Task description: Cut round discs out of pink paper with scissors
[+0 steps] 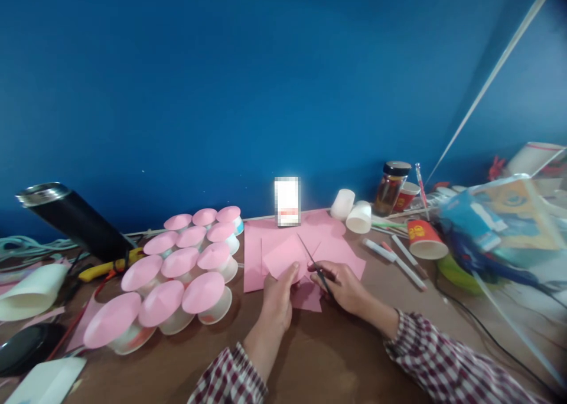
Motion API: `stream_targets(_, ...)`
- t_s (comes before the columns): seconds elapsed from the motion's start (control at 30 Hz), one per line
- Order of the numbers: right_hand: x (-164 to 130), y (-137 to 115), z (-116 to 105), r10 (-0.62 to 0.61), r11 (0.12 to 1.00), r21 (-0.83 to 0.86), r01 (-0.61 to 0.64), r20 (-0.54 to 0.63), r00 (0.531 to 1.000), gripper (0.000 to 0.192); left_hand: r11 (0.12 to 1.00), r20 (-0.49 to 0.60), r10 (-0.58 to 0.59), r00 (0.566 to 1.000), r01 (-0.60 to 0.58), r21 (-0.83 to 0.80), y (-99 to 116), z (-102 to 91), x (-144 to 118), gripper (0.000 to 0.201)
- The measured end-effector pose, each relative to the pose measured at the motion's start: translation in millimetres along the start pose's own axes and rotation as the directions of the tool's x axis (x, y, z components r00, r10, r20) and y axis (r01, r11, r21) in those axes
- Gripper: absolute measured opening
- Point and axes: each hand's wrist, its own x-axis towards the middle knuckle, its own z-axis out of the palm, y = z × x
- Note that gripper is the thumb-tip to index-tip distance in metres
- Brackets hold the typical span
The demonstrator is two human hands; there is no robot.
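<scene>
My left hand (278, 302) grips a piece of pink paper (283, 257), thumb on top and fingers underneath. In my right hand (344, 287) is a pair of dark-handled scissors (306, 247), the blades pointing up and left along the paper's right edge. Whether the blades are parted is too blurred to see. Beneath both hands lie larger pink sheets (252, 268) and cut scraps, spread over the brown table (310, 357). To the left stand several paper cups (217, 310) in rows, each topped with a shallow pink paper cone (204, 292).
Against the blue wall stands a small blurred-out white object (287, 198). Two white cups (358, 217), a lidded jar (392, 188), markers (378, 249) and a tipped red cup (426, 238) are at right, beside plastic bags (509, 215). A black flask (80, 221) leans at left.
</scene>
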Motion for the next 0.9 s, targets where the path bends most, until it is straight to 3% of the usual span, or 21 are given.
stream_targets(0.23, 6.6, 8.7, -5.4, 0.102, 0.965, 0.257, -0.050, -0.191, 0.976, 0.042, 0.998, 0.004, -0.028, 1.000, 0.028, -0.048, -0.8, 0.3, 0.7, 0.035)
stream_targets(0.37, 7.6, 9.8, -11.8, 0.102, 0.962, 0.272, -0.035, -0.240, 0.965, 0.050, 0.996, -0.010, -0.061, 0.998, 0.060, -0.070, 0.4, 0.1, -1.1, 0.043)
stream_targets(0.43, 6.6, 5.8, -15.5, 0.118, 0.934, 0.357, -0.026, -0.237, 0.964, 0.053, 0.994, 0.003, -0.034, 0.999, 0.034, -0.101, 1.5, 0.6, -2.2, 0.045)
stream_targets(0.5, 4.6, 1.0, -19.3, 0.177, 0.837, 0.543, -0.071, -0.145, 0.973, 0.051, 0.992, 0.017, -0.018, 1.000, 0.020, -0.125, 2.9, 1.4, -3.1, 0.045)
stream_targets(0.57, 1.2, -2.1, -22.2, 0.238, 0.675, 0.715, -0.183, 0.024, 0.971, 0.051, 0.993, 0.015, -0.021, 1.000, 0.022, -0.116, 4.1, 2.3, -3.6, 0.042)
stream_targets(0.67, -6.7, -1.0, -22.3, 0.287, 0.516, 0.783, -0.349, 0.226, 0.931, 0.050, 0.996, -0.008, -0.045, 0.999, 0.045, -0.077, 4.9, 3.5, -3.6, 0.035)
stream_targets(0.73, -13.3, 1.3, -19.1, 0.263, 0.548, 0.752, -0.367, 0.262, 0.929, 0.051, 0.996, -0.014, -0.067, 0.998, 0.066, -0.055, 4.4, 3.9, -3.3, 0.033)
stream_targets(0.9, -26.7, 0.5, -9.9, 0.054, 0.880, 0.465, -0.100, 0.113, 0.992, 0.049, 0.997, -0.027, 0.011, 1.000, -0.013, -0.073, 1.4, 3.2, -2.4, 0.024)
